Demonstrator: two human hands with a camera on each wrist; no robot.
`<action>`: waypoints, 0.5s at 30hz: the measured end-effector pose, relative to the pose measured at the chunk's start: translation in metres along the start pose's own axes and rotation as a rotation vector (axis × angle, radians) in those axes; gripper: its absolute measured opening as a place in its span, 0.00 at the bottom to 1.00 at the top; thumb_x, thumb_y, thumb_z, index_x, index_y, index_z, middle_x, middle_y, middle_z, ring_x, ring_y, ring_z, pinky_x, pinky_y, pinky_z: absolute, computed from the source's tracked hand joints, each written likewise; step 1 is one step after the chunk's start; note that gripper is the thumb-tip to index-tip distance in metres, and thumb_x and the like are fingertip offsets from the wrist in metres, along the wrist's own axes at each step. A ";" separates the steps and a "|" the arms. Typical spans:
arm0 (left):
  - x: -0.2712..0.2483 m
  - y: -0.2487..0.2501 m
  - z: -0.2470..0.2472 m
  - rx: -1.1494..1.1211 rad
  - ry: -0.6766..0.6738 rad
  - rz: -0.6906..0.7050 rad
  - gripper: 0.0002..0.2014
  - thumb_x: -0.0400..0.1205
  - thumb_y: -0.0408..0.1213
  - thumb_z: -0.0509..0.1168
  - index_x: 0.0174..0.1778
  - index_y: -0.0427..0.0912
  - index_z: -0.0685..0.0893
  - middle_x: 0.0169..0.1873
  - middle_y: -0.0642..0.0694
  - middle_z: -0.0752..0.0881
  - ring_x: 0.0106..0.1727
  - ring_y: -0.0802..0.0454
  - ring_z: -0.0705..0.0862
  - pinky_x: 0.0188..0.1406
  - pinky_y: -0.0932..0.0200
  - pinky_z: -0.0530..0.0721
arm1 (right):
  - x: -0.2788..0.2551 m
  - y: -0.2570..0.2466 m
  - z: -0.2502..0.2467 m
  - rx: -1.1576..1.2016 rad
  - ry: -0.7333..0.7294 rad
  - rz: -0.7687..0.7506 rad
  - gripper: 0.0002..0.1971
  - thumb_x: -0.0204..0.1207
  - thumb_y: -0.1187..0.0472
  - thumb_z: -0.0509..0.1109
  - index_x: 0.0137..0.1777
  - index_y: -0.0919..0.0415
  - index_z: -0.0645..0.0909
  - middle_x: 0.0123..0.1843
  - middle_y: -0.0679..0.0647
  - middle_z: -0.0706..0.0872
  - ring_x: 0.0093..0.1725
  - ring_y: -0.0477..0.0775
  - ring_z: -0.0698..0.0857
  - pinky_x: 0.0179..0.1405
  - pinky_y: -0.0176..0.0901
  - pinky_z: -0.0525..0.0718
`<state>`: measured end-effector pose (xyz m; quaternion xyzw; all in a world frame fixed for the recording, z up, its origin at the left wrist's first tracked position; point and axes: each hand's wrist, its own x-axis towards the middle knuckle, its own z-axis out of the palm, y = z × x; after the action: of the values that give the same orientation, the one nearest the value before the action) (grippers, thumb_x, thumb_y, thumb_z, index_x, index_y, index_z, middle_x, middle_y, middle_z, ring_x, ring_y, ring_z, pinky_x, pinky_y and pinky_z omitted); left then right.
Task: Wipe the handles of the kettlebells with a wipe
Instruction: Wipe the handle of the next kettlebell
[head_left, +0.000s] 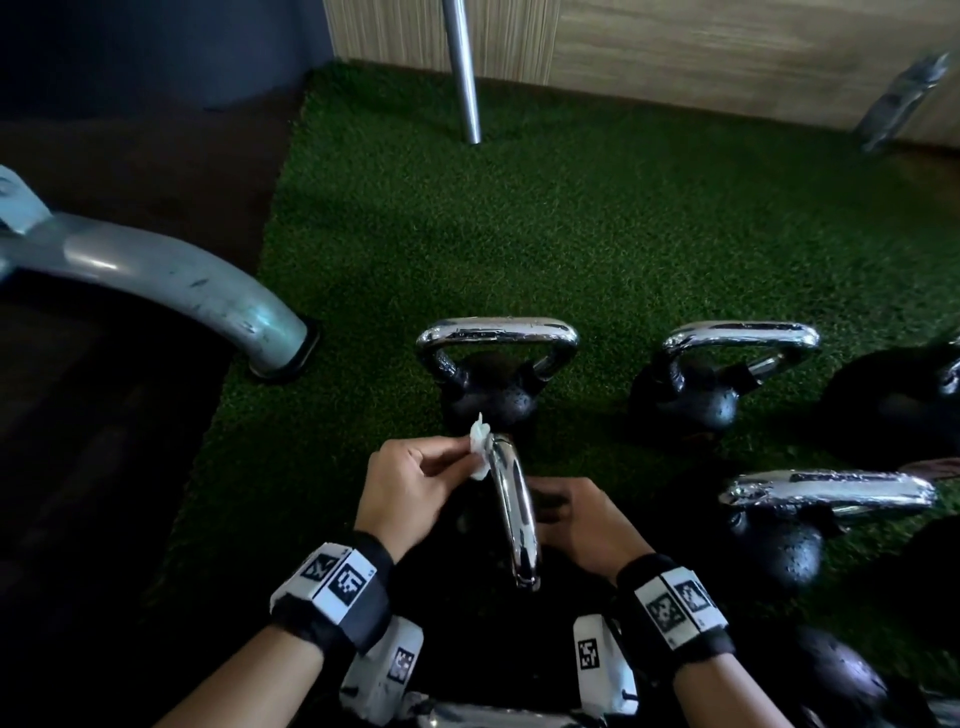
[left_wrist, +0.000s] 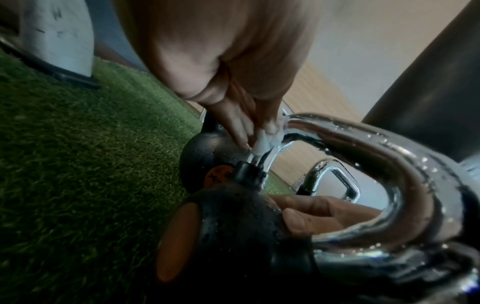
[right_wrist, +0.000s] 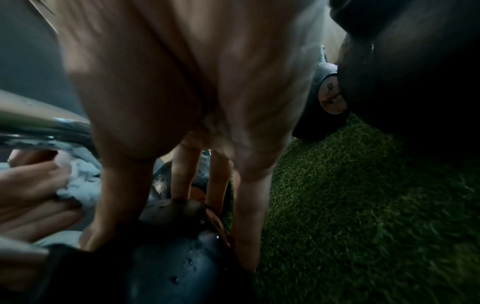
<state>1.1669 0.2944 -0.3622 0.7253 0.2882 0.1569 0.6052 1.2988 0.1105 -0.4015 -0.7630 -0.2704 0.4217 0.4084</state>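
The nearest kettlebell (left_wrist: 233, 232) is black with a chrome handle (head_left: 514, 512) that runs away from me. My left hand (head_left: 460, 454) pinches a small white wipe (head_left: 478, 448) against the far end of that handle. The left wrist view shows the wipe (left_wrist: 262, 142) pressed on the handle's (left_wrist: 389, 164) far bend, just above the black ball. On the other side of the handle, my right hand (head_left: 553, 504) rests on the ball. Its straight fingers (right_wrist: 187, 176) press down on the wet black surface. Most of the ball is hidden in shadow under my wrists.
Other chrome-handled kettlebells stand on the green turf (head_left: 571, 234): one just beyond (head_left: 493, 384), one at far right (head_left: 696, 389), one to the right (head_left: 779, 530). A grey machine leg (head_left: 171, 291) curves in at left. A steel pole (head_left: 462, 78) stands by the wooden wall.
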 end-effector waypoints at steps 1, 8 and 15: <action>0.001 0.000 -0.001 0.000 -0.006 -0.036 0.09 0.77 0.36 0.80 0.52 0.47 0.96 0.44 0.56 0.95 0.50 0.61 0.93 0.51 0.72 0.84 | 0.001 0.001 0.000 -0.002 -0.001 0.007 0.27 0.67 0.52 0.87 0.67 0.36 0.87 0.54 0.44 0.95 0.51 0.47 0.94 0.58 0.49 0.91; 0.002 0.010 -0.009 -0.343 -0.145 -0.183 0.16 0.71 0.34 0.77 0.54 0.35 0.93 0.47 0.38 0.94 0.48 0.48 0.94 0.47 0.61 0.92 | 0.003 0.008 0.003 0.014 0.016 0.001 0.39 0.51 0.28 0.86 0.66 0.34 0.87 0.59 0.42 0.94 0.60 0.46 0.92 0.68 0.60 0.87; 0.004 0.024 -0.014 -0.296 -0.183 -0.228 0.10 0.73 0.27 0.80 0.49 0.33 0.92 0.43 0.36 0.94 0.42 0.49 0.94 0.40 0.64 0.90 | 0.000 0.002 0.002 -0.009 0.014 -0.029 0.38 0.53 0.26 0.83 0.66 0.32 0.86 0.60 0.38 0.93 0.62 0.42 0.90 0.70 0.57 0.86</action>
<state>1.1671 0.3054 -0.3363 0.6022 0.2862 0.0614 0.7428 1.2968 0.1101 -0.4037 -0.7638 -0.2803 0.4093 0.4130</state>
